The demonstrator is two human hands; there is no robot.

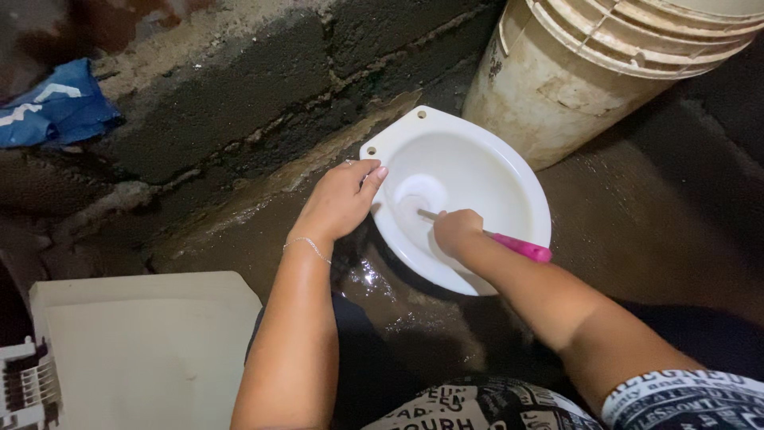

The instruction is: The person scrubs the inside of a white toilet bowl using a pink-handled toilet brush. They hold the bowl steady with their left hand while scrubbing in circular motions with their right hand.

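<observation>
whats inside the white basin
Inside the white basin the right hand holds a pink-handled brush; its head is hidden by the hand. The left hand grips the rim.

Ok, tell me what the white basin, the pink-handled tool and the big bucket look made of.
White oval basin: probably glazed ceramic, glossy and smooth. Pink-handled tool in the right hand: likely plastic, uniformly bright. Large cream ribbed bucket: plastic, matte and scuffed.

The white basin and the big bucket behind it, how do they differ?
The white basin is clean, glossy and shallow, tipped on the wet floor; the bucket is dull cream, stained, tall and ribbed near its rim. The left hand grips the basin's rim while the right hand works a pink-handled brush inside; nothing touches the bucket. Both sit by the block wall.
</observation>
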